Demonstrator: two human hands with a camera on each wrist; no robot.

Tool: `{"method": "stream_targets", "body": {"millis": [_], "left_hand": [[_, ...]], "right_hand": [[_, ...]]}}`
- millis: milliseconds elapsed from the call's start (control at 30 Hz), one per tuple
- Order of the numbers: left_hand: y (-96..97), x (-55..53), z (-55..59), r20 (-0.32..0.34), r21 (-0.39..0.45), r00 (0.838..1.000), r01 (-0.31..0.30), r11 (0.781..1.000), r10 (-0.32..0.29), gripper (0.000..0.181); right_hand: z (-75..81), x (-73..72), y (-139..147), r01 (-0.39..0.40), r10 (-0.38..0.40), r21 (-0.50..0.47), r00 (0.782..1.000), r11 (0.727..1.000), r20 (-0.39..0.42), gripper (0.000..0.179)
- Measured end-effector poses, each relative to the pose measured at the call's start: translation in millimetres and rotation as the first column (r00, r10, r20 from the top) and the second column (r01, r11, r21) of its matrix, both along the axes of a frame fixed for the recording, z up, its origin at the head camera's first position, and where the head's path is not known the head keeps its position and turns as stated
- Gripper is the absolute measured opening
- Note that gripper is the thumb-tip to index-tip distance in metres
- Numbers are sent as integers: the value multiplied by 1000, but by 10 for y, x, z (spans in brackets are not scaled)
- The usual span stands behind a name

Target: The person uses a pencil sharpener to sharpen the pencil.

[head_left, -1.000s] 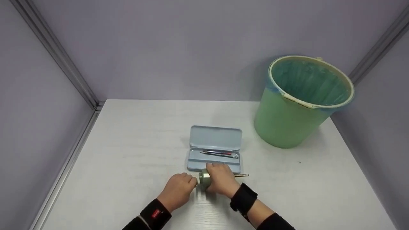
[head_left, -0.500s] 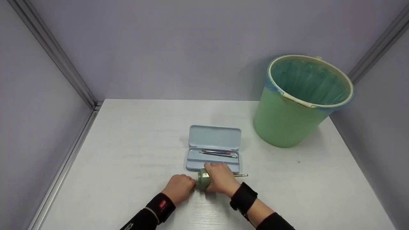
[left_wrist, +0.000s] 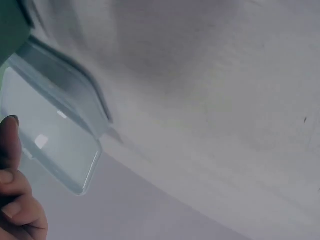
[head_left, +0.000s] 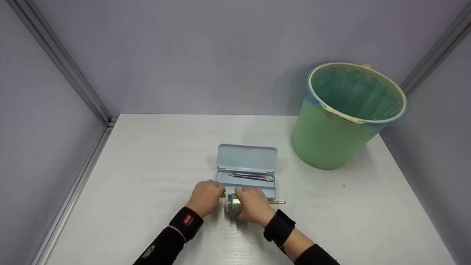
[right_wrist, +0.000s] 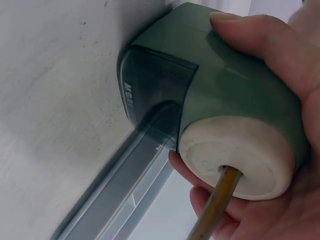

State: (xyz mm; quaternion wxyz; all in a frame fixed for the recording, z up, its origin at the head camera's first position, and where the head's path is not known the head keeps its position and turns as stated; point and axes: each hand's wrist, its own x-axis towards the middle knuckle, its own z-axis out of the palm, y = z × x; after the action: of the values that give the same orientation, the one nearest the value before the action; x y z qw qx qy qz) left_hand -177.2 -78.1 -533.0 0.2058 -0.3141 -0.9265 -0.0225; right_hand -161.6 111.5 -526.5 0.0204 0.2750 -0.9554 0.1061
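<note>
My right hand grips a green pencil sharpener with a crank, lying on the table in front of the pencil case. In the right wrist view the sharpener has a dark see-through shavings drawer and a pale round end. A pencil sticks out of the hole in that end. My left hand pinches the crank handle on the sharpener's other end, mostly covered by the fingers. The left wrist view shows only curled fingers at its edge.
Just behind the sharpener lies an open light-blue pencil case, with pencils in its rear compartment. A tall green bin with a liner stands at the back right. Grey walls enclose the white table.
My left hand has swung away from me, carrying the crank handle up and round. The right hand and sharpener stay nearly still.
</note>
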Motion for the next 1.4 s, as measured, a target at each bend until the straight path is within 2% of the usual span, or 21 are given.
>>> {"method": "stream_targets", "body": {"millis": [133,233,433,567,667,767,900,1000,1100,1200,1300,1400], "left_hand": [[-3,152,100,-66,48,996,63,997,-60,12],[-15,287,100,-82,69,991,112,991,-106,15],[-58,483,-47,-90,68,979,188,980,-181,15],[-83,540,-182,-25,19,975,221,975,-221,12],[-82,519,-269,56,-10,974,220,975,-219,8],[-70,443,-325,124,-13,971,208,978,-204,6],[-62,250,-383,186,-18,967,182,983,-176,5],[-59,71,-385,187,-26,973,143,989,-135,5],[-48,-67,-272,123,-17,987,105,994,-102,7],[-34,-115,-92,62,-6,994,96,995,-95,8],[-21,-64,55,25,1,993,113,994,-113,9],[-15,58,130,-10,27,990,139,990,-139,12]], "right_hand": [[12,9,6,24,-24,-3,1000,1000,1,49],[19,14,16,37,-37,-12,999,999,10,49],[-8,14,25,46,-46,-7,999,999,21,50],[-19,7,21,49,-49,-1,998,999,31,51],[-17,1,16,42,-42,0,998,999,43,51],[-7,-5,17,29,-28,-1,998,1000,50,51],[1,-17,24,13,-13,2,999,1000,32,50],[0,-19,25,-10,10,0,1000,1000,-1,50],[-10,-17,25,-28,28,2,999,1000,-29,49],[-17,-14,27,-19,19,8,999,1000,-28,49],[-10,-12,32,3,-3,7,1000,1000,2,49],[-6,-14,44,21,-21,2,999,1000,30,49]]}}
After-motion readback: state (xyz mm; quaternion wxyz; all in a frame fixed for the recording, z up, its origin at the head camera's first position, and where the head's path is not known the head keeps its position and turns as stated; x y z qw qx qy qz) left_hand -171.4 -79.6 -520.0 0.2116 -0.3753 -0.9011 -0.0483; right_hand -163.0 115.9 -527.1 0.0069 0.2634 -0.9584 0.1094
